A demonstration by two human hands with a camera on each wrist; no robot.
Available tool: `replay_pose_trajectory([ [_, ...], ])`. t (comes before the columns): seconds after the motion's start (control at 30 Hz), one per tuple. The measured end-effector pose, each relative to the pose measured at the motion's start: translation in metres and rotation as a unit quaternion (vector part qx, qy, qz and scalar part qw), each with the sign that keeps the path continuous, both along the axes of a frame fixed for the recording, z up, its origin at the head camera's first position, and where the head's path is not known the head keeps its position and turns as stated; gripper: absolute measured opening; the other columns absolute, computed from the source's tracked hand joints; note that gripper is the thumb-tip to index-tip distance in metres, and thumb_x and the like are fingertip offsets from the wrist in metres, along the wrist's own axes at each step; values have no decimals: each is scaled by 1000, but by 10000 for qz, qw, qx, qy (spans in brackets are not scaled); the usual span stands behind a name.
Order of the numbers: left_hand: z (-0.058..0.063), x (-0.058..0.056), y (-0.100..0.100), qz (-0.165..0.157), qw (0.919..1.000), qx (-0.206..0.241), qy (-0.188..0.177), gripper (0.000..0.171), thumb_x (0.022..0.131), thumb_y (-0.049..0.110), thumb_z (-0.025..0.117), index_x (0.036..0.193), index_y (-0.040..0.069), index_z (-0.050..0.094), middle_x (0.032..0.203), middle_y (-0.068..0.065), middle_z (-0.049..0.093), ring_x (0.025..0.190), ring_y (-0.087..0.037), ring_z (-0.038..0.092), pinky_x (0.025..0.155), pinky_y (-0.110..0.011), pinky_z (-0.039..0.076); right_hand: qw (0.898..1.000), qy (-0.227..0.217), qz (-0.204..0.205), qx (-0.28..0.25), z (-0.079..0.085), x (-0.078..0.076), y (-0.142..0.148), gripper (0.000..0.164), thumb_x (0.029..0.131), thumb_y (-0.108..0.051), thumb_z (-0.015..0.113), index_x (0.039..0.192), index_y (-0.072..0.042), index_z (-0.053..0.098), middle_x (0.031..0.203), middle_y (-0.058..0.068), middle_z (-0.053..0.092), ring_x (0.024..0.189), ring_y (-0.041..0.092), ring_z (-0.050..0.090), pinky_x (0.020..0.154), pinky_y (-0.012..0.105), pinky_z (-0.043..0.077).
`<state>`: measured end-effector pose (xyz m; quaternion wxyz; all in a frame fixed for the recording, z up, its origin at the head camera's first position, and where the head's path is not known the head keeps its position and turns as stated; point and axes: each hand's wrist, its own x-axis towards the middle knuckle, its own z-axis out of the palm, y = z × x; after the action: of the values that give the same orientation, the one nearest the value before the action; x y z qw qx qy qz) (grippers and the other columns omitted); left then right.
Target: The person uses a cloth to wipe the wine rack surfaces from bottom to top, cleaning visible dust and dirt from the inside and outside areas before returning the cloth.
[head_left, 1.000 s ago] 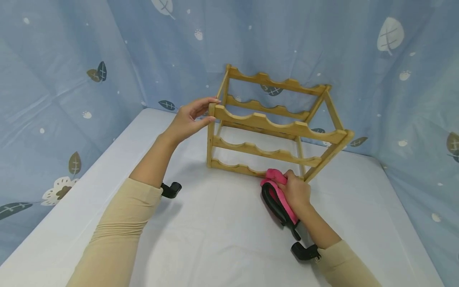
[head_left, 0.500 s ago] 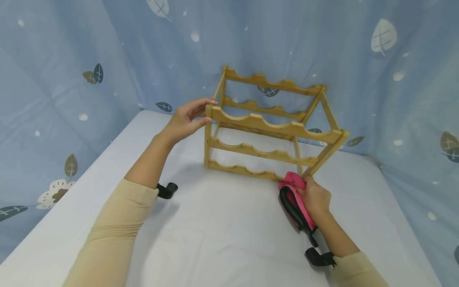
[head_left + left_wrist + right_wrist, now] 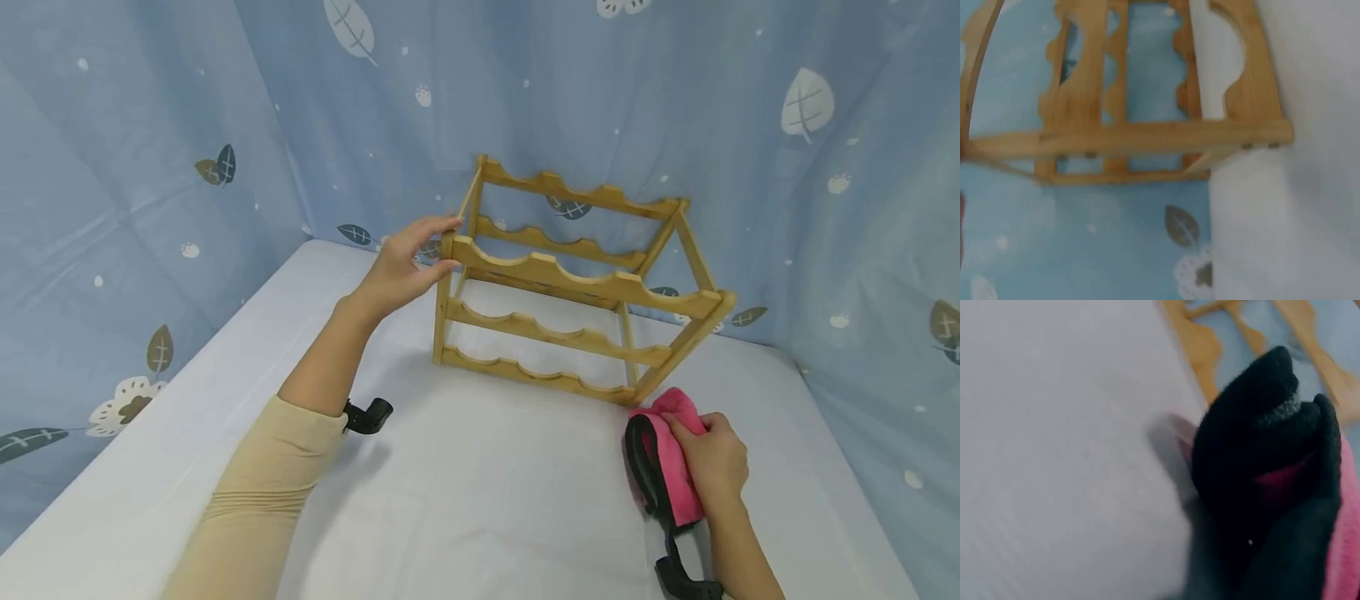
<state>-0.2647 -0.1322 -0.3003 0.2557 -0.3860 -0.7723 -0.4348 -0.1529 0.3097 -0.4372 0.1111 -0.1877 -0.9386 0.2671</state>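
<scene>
A wooden wine rack (image 3: pixel 570 333) with scalloped rails stands on the white surface. At its top left front corner, my left hand (image 3: pixel 401 271) holds the post between thumb and fingers. The left wrist view shows the rack's end post (image 3: pixel 1129 139) up close, with only a sliver of hand at the left edge. My right hand (image 3: pixel 716 458) grips a folded pink and black cloth (image 3: pixel 678 479) just in front of the rack's lower right corner. In the right wrist view the cloth (image 3: pixel 1260 450), dark side showing, hides most of the hand.
Blue leaf-print fabric (image 3: pixel 600 100) hangs behind and along both sides. A white-covered table (image 3: pixel 480 500) lies under the rack and hands. Black camera mounts (image 3: pixel 367 415) sit at both wrists.
My right hand has slid the cloth rightward along the rack's bottom front rail, then off its right end and nearer to me. My left hand keeps its hold on the rack corner.
</scene>
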Motion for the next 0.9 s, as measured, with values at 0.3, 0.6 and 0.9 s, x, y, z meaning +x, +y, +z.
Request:
replay_pose_trajectory([
  [0.3,30,9,91,-57,9764,-470,2107,45,83,15,74,120,-6,59,119,-18,63,117,-29,56,111,-29,33,9941,50,-777,-761,-4,1,32,68,82,-59,61,109,3,54,94,21,57,82,27,48,49,23,38],
  [0.6,41,19,196,317,9643,-2603,377,54,92,43,57,139,17,48,136,1,54,122,-12,51,98,-20,43,9914,55,-1130,-660,-7,3,41,72,83,-62,57,114,3,51,101,26,57,87,33,48,59,36,38],
  [0.9,52,33,265,1311,9230,-3614,154,50,94,55,44,136,29,51,127,13,57,104,0,60,81,-18,49,9918,28,-1143,-571,-12,0,36,74,83,-63,57,114,3,51,100,26,57,85,33,48,58,35,39],
])
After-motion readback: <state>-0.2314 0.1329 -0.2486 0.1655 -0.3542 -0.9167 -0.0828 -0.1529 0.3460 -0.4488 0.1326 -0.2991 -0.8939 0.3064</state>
